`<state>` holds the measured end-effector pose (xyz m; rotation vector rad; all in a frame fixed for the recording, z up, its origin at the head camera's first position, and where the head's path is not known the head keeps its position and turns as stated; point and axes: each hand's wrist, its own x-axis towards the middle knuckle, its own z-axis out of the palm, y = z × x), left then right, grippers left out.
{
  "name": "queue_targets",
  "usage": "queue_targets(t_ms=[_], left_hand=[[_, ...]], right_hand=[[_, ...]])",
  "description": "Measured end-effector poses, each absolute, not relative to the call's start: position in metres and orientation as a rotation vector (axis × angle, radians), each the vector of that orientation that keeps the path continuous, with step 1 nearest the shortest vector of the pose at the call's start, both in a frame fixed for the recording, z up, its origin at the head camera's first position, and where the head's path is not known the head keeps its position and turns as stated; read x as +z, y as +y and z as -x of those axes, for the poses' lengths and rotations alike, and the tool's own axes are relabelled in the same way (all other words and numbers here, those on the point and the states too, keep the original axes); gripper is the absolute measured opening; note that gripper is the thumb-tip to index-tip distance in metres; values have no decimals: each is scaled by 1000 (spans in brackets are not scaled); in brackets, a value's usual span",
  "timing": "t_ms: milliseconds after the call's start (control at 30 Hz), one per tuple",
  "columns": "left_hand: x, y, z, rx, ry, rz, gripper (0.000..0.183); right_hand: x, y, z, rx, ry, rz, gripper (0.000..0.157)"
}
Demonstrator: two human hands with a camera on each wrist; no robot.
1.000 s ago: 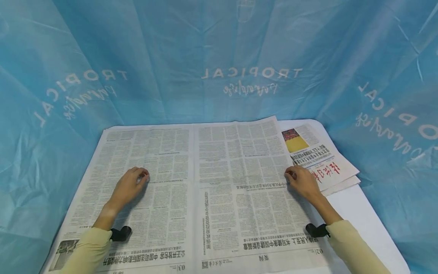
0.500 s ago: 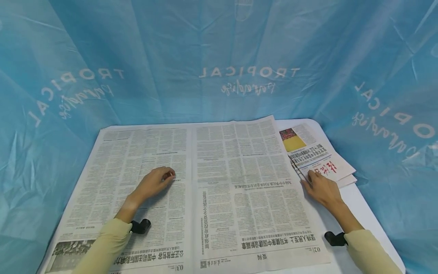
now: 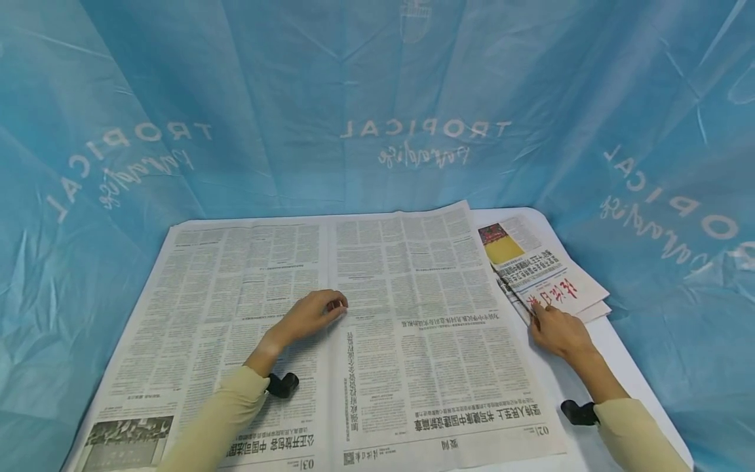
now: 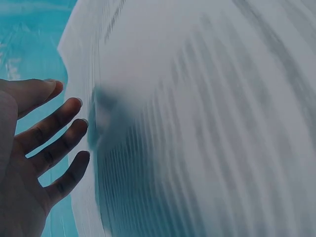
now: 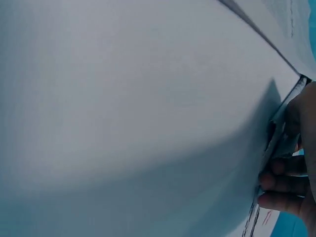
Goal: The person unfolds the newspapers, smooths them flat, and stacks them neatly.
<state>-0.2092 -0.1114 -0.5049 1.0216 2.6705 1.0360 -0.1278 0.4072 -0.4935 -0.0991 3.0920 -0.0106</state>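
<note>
Two newspaper pages lie side by side on the table, a left sheet (image 3: pixel 200 308) and a right sheet (image 3: pixel 448 282). A folded newspaper (image 3: pixel 545 265) with red lettering sits on a small pile to their right. My right hand (image 3: pixel 560 331) pinches its near left edge, slightly lifted; the right wrist view shows the fingers (image 5: pixel 281 182) at the paper's edge. My left hand (image 3: pixel 309 314) hovers over the seam between the pages. Its fingers are spread and loosely bent in the left wrist view, apart from the paper and holding nothing.
A white table (image 3: pixel 613 387) shows along the right side. Blue printed plastic sheeting (image 3: pixel 283 85) hangs behind the table and at both sides. Each wrist carries a small black camera (image 3: pixel 578 413).
My left hand has moved right, from the left page to the seam. My right hand has left the right page's edge, moved right and taken hold of the folded newspaper.
</note>
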Motion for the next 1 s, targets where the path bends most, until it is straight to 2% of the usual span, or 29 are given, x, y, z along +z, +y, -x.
queue_targets(t_ms=[167, 233, 333, 533, 800, 900, 1000], left_hand=[[-505, -89, 211, 1047, 2596, -1097, 16], [-505, -83, 211, 1047, 2570, -1118, 17], [-507, -75, 211, 1059, 2539, -1125, 16], [-512, -61, 213, 1093, 2500, -1120, 17], [-516, -41, 213, 1141, 2476, -1119, 17], [-516, -35, 212, 1163, 2471, -1119, 16], [-517, -31, 211, 1203, 2447, -1121, 16]], right_hand=[[-488, 408, 127, -120, 3074, 7, 25], [-487, 409, 125, -154, 3080, -8, 25], [-488, 409, 123, -211, 3097, 3, 26], [-486, 402, 121, -325, 3181, 31, 10], [-496, 380, 110, -452, 3290, 93, 5], [-502, 367, 107, -482, 3342, 160, 14], [-504, 353, 106, -510, 3355, 201, 16]])
